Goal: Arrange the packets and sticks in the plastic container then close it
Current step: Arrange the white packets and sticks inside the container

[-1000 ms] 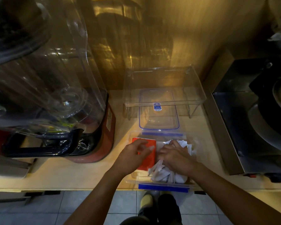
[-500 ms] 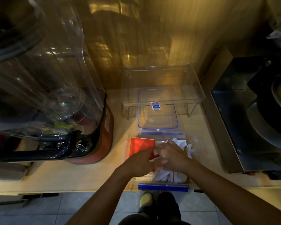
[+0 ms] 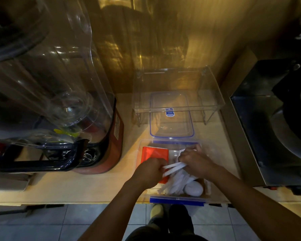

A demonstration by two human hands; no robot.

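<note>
A clear plastic container (image 3: 176, 200) with blue clips sits at the counter's front edge. Inside on the left lies a stack of red packets (image 3: 155, 153). A heap of white paper sticks (image 3: 178, 182) fills the right half, with a white rounded packet (image 3: 194, 189) at the front. My left hand (image 3: 149, 172) pinches the left ends of a few white sticks. My right hand (image 3: 196, 162) grips the same bundle from the right, above the heap. The clear lid (image 3: 171, 126) with a blue rim lies flat just behind the container.
A clear acrylic riser shelf (image 3: 210, 94) stands over the lid's far end. A large blender (image 3: 101, 150) with a red base and clear cover fills the left. A dark metal appliance (image 3: 268, 133) stands at the right. Tiled floor and my feet show below the counter edge.
My left hand left the red packets and met the right hand. Both now hold a few white sticks stretched between them above the heap.
</note>
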